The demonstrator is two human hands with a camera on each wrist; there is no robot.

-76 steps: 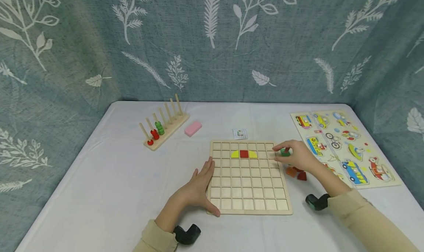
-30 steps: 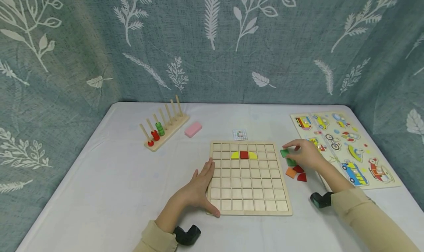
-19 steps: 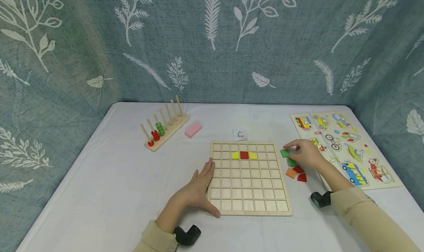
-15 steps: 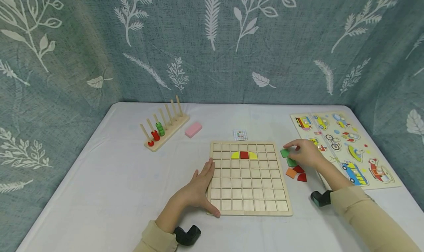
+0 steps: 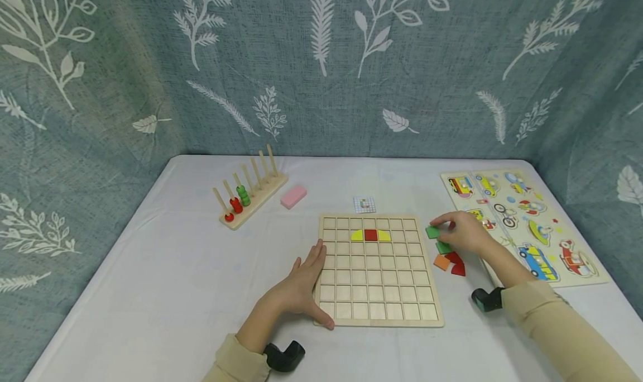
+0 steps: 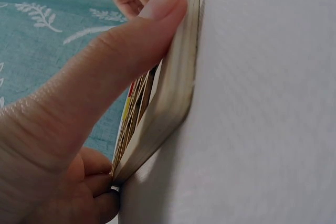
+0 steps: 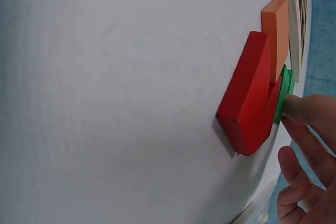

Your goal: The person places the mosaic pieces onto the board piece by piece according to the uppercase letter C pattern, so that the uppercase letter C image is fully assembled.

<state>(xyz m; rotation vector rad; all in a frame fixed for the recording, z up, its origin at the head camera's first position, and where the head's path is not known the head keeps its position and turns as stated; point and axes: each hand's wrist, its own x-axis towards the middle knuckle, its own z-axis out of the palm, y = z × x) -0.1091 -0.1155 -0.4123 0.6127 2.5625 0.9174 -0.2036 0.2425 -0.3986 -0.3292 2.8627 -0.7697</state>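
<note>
A wooden grid board [image 5: 382, 323] lies flat, bearing a red square block [image 5: 370, 235] between two yellow quarter-round blocks [image 5: 384, 236]. My left hand [image 5: 296, 288] rests spread along the board's left edge, its thumb on the near edge in the left wrist view. Right of the board, my right hand [image 5: 466, 234] pinches a green block [image 5: 432, 233] between thumb and forefinger, low at the table. Just below it is another green block [image 5: 443, 248], with an orange block [image 5: 442, 262] and red quarter-round blocks [image 5: 458, 269] beside it. In the right wrist view, the fingers partly hide the green blocks [image 7: 285, 90].
A small printed pattern card [image 5: 364, 204] lies beyond the board. A peg stand [image 5: 258, 199] with red and green beads and a pink block [image 5: 293, 196] are at the left. A vehicle picture puzzle board [image 5: 522, 225] lies at the right, partly under the right forearm.
My right hand has drawn back rightward from the board's edge to the green blocks and has since stayed there. The red quarter-round blocks have shifted closer together. My left hand keeps its place.
</note>
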